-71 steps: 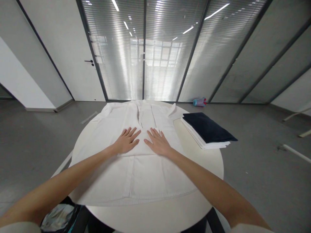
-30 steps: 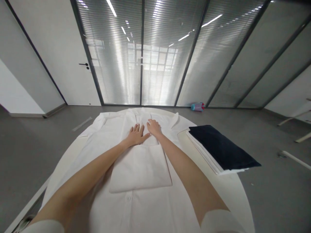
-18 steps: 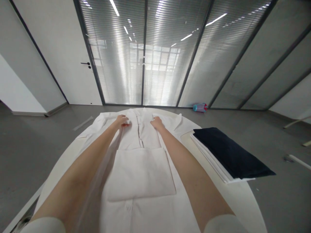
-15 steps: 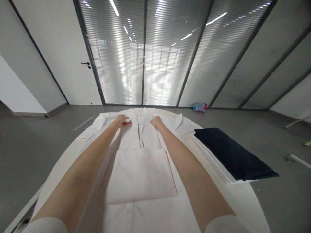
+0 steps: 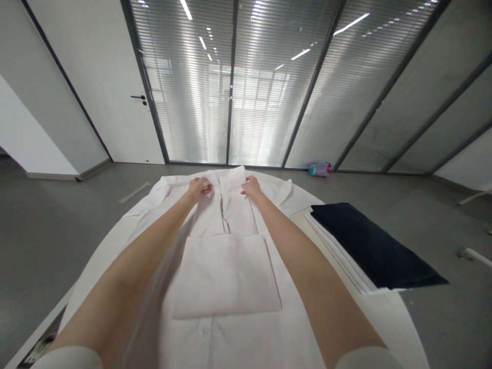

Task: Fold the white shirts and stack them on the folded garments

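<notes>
A white buttoned shirt [image 5: 265,335], or a similar garment, lies spread over a round table, its sleeves reaching out to both sides at the far end. On its middle rests a flat white rectangle of folded cloth [image 5: 226,274]; whether it is part of the garment I cannot tell. At the far end, my left hand [image 5: 200,188] has its fingers closed on the cloth left of the front opening. Opposite it, my right hand [image 5: 251,186] pinches the fabric on the right, where the edge stands up a little.
A dark navy folded cloth [image 5: 376,246] lies on folded white cloths [image 5: 342,251] at the table's right edge, overhanging it. The white table [image 5: 400,328] curves round the front right. Beyond it, a blue and red object [image 5: 320,169] sits on the floor by the glass partition.
Both hands have closed further on the cloth at the far end, and the edge between them has risen slightly. The view has shifted a little.
</notes>
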`<state>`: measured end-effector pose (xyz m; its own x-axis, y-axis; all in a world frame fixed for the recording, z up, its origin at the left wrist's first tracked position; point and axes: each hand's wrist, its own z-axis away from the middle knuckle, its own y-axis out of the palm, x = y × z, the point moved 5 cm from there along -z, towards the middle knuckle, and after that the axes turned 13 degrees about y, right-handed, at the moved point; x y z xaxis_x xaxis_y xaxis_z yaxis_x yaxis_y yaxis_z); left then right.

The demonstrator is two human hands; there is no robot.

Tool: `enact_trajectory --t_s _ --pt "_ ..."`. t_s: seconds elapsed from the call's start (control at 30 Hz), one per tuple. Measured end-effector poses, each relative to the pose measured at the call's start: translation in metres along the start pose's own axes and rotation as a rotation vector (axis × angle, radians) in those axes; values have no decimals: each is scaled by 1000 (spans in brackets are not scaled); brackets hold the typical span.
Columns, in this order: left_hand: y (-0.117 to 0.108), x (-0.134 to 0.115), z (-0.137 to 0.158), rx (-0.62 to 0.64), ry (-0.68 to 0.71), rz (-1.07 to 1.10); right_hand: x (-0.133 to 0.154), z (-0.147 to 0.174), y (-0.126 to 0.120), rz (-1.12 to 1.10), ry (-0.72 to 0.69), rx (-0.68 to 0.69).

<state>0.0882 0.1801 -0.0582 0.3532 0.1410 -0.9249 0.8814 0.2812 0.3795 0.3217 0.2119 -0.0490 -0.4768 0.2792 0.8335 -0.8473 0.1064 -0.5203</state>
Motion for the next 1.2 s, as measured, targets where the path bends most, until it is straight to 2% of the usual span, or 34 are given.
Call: enact_trajectory --t_s 0.13,0.23,0.3,0.4,0.47,0.57,0.63,0.7,0.8,0.87,0.97,1.07,1.2 --pt "-11 -26 42 23 104 52 -3 38 -13 -258 -116 104" --pt "-24 -38 81 99 171 65 -23 70 -25 -375 -188 150" --pt "-34 -37 106 133 106 29 -41 88 -29 -362 -148 163" --pt "-44 -30 132 182 -70 -26 -61 105 -29 -413 12 247" --pt "-47 -29 140 186 -175 -33 -65 111 -30 -510 109 317" --pt "-50 -27 139 122 -292 -41 -62 117 -34 -587 189 394" --pt "-48 -25 133 72 -285 -71 -59 120 -35 -584 195 417" --pt "-43 -22 129 57 -209 -80 -57 122 -35 -584 172 391" --pt "-36 -17 129 105 -99 -77 -59 124 -32 -528 137 340" --pt "-35 -16 132 170 -65 -90 -61 125 -30 -437 104 359" --pt "-38 -21 139 322 -53 -144 -60 127 -31 -262 -2 392" --pt "-43 -25 145 438 -87 -255 -57 129 -32 -53 -106 349" --pt "-45 -26 148 418 -88 -272 -51 129 -36 107 -171 231"
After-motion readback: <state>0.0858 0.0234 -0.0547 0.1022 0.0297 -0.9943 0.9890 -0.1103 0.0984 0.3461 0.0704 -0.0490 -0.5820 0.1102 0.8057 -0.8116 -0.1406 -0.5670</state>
